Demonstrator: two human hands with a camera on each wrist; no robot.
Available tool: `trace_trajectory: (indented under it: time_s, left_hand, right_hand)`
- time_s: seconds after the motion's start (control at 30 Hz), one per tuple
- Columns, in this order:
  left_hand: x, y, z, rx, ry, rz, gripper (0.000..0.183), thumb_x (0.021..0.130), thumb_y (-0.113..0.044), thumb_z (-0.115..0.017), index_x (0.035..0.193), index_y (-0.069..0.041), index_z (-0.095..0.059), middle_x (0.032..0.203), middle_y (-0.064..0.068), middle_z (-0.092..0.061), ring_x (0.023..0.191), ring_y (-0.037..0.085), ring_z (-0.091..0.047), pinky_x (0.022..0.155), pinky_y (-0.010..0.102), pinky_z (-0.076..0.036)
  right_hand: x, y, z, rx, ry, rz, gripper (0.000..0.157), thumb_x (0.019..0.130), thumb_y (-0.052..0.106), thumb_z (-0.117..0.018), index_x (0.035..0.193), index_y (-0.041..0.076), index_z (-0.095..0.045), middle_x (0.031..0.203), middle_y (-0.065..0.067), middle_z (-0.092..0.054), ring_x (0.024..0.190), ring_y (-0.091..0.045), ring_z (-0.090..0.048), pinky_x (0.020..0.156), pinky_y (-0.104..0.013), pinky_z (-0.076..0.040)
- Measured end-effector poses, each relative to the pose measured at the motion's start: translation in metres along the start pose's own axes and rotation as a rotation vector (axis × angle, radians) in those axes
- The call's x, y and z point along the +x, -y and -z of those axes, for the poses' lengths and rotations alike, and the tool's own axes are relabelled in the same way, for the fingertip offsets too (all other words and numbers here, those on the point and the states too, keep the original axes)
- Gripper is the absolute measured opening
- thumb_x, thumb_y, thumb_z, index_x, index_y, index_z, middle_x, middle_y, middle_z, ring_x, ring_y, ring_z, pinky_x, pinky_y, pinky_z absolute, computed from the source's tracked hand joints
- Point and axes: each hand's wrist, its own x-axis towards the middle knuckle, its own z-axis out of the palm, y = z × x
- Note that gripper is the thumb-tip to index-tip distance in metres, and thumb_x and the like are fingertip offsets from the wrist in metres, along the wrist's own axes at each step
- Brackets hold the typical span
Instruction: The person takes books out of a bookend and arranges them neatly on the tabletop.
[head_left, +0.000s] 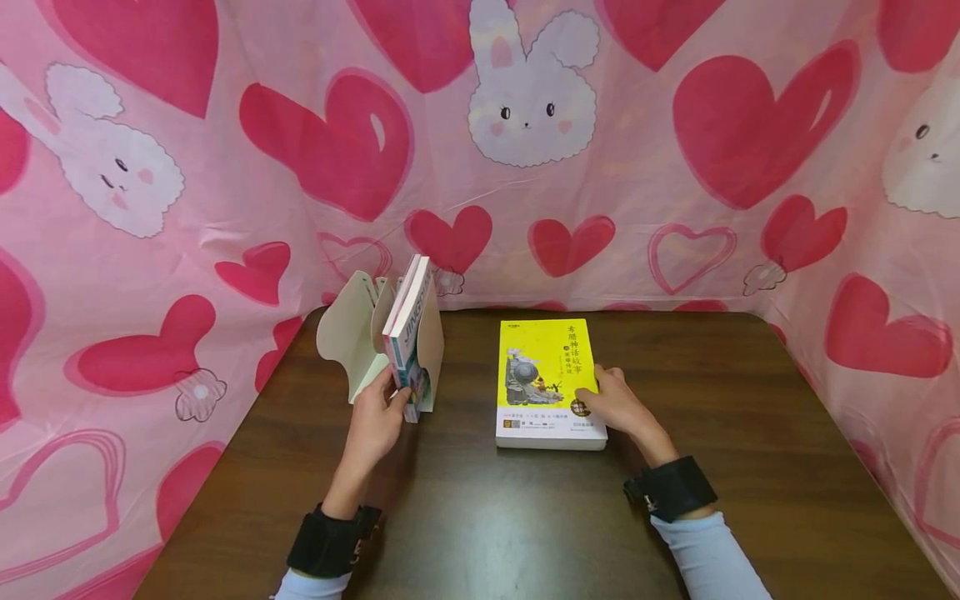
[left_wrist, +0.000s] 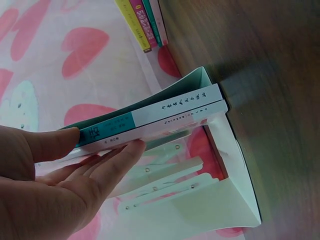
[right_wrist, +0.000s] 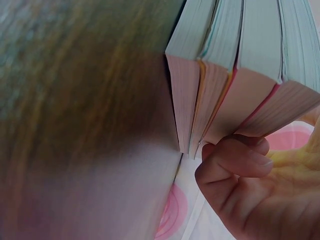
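My left hand (head_left: 378, 417) pinches two thin books (head_left: 410, 333) standing upright in the right-hand slot of a cream desk organizer (head_left: 352, 329). In the left wrist view, the thumb lies on the teal-and-white spine (left_wrist: 125, 122) and the fingers press the paler book (left_wrist: 175, 120) from the other side. My right hand (head_left: 618, 404) grips the right side of a flat stack of thick books, its thumb over the yellow cover of the top book (head_left: 543, 358). In the right wrist view, curled fingers (right_wrist: 235, 160) lie against the page edges of the stack (right_wrist: 220, 95).
A dark wooden table (head_left: 480, 517) carries everything. Behind it and at its sides hangs a pink curtain (head_left: 637, 183) with hearts and rabbits. The organizer's other slots, on its left, have curved dividers.
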Motion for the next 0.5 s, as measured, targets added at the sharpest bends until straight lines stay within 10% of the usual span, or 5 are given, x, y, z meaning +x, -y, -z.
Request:
trace_trajectory:
  time_s: [0.5]
  left_hand:
    - [-0.015, 0.003, 0.003, 0.066, -0.068, -0.024, 0.042, 0.102, 0.006, -0.059, 0.144, 0.007, -0.058, 0.134, 0.031, -0.064, 0.122, 0.043, -0.065, 0.099, 0.055, -0.052]
  right_hand:
    - [0.003, -0.004, 0.0, -0.008, 0.006, 0.016, 0.072, 0.103, 0.023, -0.06, 0.156, -0.015, -0.03, 0.129, -0.027, -0.042, 0.119, -0.042, -0.042, 0.089, -0.048, -0.044]
